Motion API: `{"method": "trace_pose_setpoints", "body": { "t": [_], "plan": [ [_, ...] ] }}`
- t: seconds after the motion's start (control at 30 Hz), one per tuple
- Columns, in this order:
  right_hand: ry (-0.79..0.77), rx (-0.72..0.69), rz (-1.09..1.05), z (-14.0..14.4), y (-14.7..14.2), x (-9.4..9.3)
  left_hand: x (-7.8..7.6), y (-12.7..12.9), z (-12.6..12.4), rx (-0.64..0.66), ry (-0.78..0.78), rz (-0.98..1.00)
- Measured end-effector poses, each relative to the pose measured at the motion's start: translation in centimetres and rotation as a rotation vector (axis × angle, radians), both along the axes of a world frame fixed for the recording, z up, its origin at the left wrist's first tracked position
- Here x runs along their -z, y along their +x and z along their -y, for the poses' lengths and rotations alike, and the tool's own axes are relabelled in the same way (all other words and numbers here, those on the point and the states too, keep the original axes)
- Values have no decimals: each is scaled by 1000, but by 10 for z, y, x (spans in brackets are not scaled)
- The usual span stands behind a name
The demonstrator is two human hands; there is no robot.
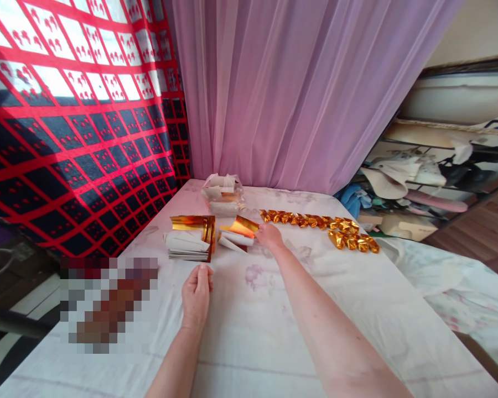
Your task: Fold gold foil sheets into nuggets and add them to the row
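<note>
reaching to twelve o'clock, the right hand [269,235] pinches the edge of a loose gold sheet [240,226], fingers closed on it. left hand [196,293] rests flat on the white cloth [274,309], fingers together, at six o'clock of the sheet stack [190,239]. folded gold pieces [321,225] run toward three o'clock; a bag [223,194] lies beyond.

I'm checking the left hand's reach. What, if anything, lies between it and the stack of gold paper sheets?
Nothing visible: only bare white cloth separates the left hand from the stack just beyond its fingertips.
</note>
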State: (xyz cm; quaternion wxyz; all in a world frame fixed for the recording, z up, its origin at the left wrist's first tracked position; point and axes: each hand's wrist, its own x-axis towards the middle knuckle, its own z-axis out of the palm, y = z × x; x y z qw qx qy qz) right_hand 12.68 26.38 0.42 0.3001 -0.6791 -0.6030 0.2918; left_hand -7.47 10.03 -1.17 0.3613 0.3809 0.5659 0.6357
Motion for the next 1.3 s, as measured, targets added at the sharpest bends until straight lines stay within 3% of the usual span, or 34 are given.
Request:
{"method": "trace_pose_setpoints", "body": {
  "t": [0.2,0.4,0.6,0.67,0.73,0.9,1.17,1.3],
  "plan": [
    [82,93,94,18,25,-10,2,-1,-1,2,8,-13],
    [182,180,45,39,58,-13,5,-2,-2,12,19,-32],
    [462,299,11,77,80,-19,6,-4,-4,6,20,-65],
    [557,228,44,95,83,-13,6,-4,-4,7,22,-85],
    [749,-48,225,114,86,-2,5,-3,-4,8,24,-112],
    [781,-244,387,158,96,26,-1,0,0,36,37,-240],
    [709,-364,511,204,109,33,-8,9,9,169,139,-541],
    [713,-382,497,224,113,32,-13,26,16,413,286,-729]
  ]
}}
